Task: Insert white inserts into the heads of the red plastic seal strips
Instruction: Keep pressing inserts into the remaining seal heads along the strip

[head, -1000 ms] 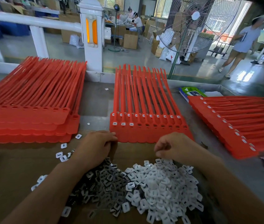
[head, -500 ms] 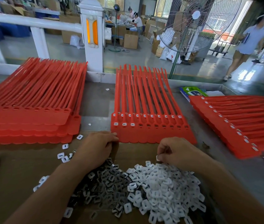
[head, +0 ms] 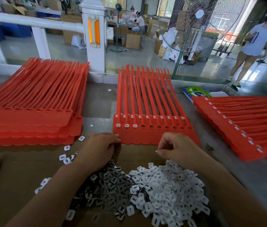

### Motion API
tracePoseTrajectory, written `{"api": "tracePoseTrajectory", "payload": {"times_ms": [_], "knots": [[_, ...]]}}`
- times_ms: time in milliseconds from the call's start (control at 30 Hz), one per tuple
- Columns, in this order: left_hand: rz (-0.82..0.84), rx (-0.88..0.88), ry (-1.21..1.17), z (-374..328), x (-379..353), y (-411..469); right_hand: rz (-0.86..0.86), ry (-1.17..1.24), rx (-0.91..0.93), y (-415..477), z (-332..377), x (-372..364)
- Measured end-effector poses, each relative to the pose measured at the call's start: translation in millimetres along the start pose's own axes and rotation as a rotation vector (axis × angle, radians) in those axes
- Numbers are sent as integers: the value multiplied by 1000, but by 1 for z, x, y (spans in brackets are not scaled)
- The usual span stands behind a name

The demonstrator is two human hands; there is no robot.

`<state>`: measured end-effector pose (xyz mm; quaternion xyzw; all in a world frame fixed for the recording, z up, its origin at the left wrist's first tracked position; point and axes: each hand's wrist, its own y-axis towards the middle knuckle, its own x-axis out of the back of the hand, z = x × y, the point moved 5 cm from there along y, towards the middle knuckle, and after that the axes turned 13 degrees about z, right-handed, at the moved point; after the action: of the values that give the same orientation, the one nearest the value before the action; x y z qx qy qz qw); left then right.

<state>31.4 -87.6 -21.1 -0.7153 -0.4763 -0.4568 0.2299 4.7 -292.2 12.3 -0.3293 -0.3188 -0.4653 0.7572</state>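
Nearest, a heap of white inserts [head: 167, 190] lies beside darker metal pieces [head: 106, 189]. Above it the right hand [head: 177, 148] hovers with fingers curled together; whether it pinches an insert cannot be told. The left hand [head: 98, 148] touches the near corner of the middle sheet of red seal strips [head: 154, 136], grip unclear. Three leftmost heads [head: 126, 125] are filled and the rest of that row is empty, so the work looks barely begun. An unfilled stack [head: 31, 122] waits at far left.

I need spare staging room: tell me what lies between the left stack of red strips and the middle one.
Head view: bare grey table between left stack and middle stack, apart from a few loose white inserts.
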Motion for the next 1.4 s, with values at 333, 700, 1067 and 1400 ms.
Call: {"api": "tracePoseTrajectory", "payload": {"times_ms": [333, 700, 1067, 1400], "knots": [[11, -9, -4, -2, 1, 0, -23, 52, 31, 8, 1, 1], [5, -3, -18, -2, 1, -1, -130, 127, 13, 51, 2, 12], [-5, 2, -36, -1, 2, -1, -190, 180, -64, 93, -7, 11], [-9, 5, -43, 0, 1, -1, -183, 182, -97, 102, -16, 4]]}}
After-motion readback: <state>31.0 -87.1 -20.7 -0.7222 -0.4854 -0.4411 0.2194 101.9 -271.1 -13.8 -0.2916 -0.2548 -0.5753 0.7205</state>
